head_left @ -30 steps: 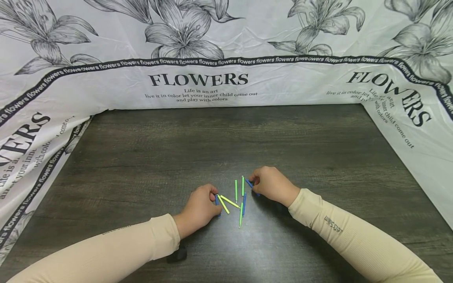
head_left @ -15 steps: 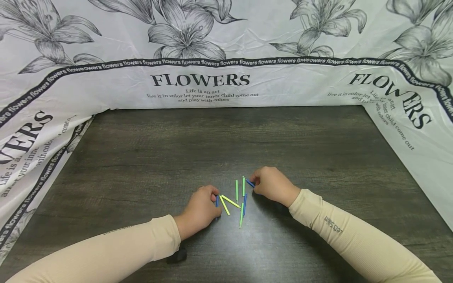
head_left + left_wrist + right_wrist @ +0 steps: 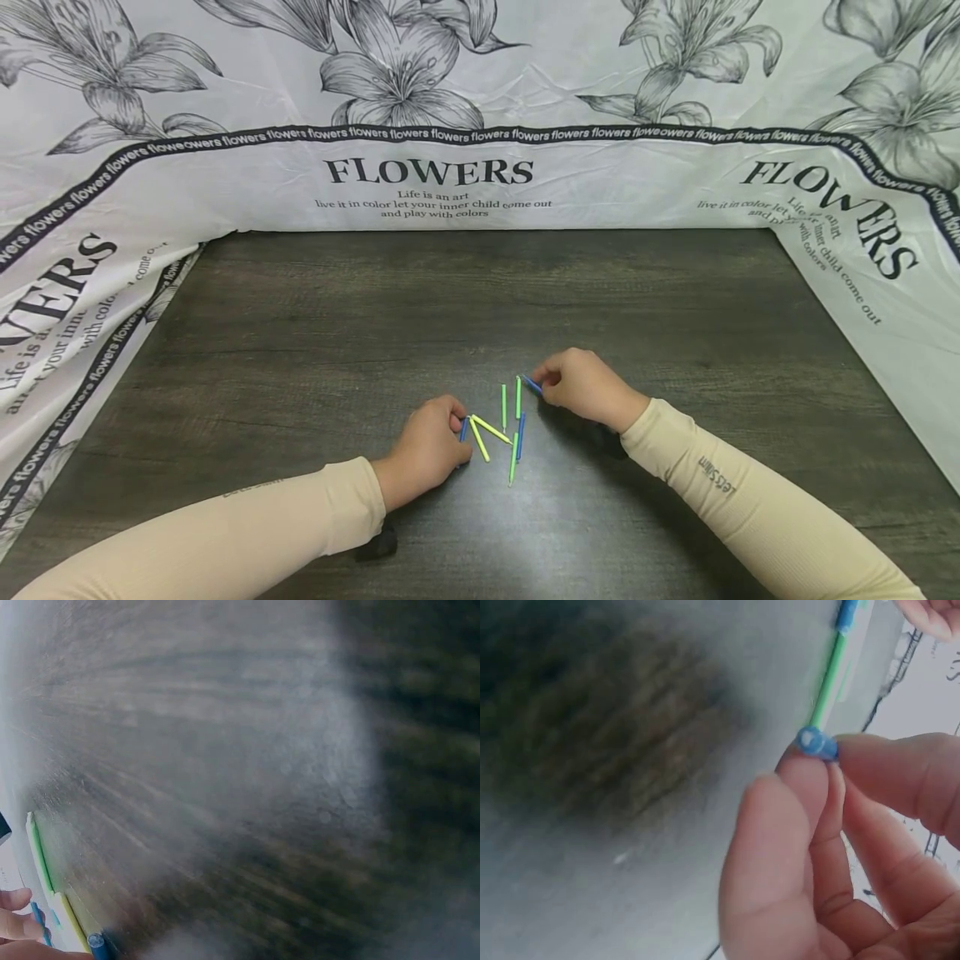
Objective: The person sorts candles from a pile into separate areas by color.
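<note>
While the left hand (image 3: 427, 442) pinches one blue stick (image 3: 463, 429), the right hand (image 3: 588, 387) pinches another (image 3: 532, 384).

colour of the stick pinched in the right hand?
Blue. The right hand pinches the blue stick at its end; the right wrist view shows it best.

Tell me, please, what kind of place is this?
Probably an indoor tabletop set up for recording: a dark wood-grain table is walled on three sides by a white flower-printed sheet. On it lie only small coloured sticks, handled by the left hand and right hand.
</note>
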{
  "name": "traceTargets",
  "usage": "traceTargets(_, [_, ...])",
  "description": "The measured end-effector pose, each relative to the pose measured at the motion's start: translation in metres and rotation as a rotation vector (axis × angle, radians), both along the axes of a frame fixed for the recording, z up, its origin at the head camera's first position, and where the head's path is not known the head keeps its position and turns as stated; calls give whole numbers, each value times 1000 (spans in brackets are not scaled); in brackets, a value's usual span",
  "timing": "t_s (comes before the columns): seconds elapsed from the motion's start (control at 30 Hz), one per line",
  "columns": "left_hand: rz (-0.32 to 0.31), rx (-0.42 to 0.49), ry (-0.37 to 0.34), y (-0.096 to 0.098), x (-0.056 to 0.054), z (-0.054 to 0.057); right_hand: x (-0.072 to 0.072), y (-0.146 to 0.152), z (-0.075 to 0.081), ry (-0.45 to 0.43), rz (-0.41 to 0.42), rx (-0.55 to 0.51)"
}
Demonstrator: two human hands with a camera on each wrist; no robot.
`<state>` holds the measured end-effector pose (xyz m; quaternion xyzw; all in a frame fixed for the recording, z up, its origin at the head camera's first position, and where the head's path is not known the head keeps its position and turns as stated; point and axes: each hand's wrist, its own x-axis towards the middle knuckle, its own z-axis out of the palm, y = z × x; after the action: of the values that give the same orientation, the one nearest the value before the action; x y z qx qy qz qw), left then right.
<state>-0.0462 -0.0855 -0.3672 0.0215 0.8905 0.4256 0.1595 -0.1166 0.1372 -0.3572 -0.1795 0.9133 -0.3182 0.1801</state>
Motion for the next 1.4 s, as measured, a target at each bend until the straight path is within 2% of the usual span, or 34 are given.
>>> traceTargets(0.23, [2,13,5,0,0,0,-7,1,2,-51,-1,-50])
traceTargets(0.53, [21,-3,-13,-1,1,0,-19,-3,4,-29,-11,-84])
traceTargets(0.9, [-1,1,-8,-2,0,-3,-37,-6,8,-37,-66,-97])
traceTargets(1.4, [8,-8,-13,-1,-1,-4,-66,-12,3,-57,-103,-129])
